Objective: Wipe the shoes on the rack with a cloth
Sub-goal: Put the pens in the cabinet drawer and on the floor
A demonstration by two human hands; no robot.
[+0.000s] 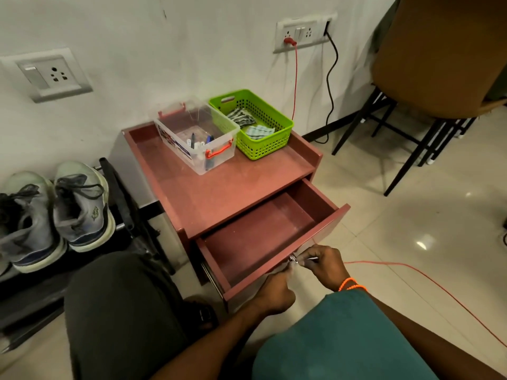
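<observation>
Both hands are sitting at the near front edge of the open drawer (pixel 263 237) of the red desk (pixel 192 187). The right hand (pixel 325 266) is pinching a small metal key (pixel 293 258) there; the left hand (pixel 277 293) is curling just below it, its grasp hidden. The grey shoes (pixel 55 209) are resting on the black rack (pixel 129 212) at left. Folded cloths (pixel 248 122) are lying in the green basket (pixel 263 144) at the desk's far right, beside a clear box (pixel 197 135).
</observation>
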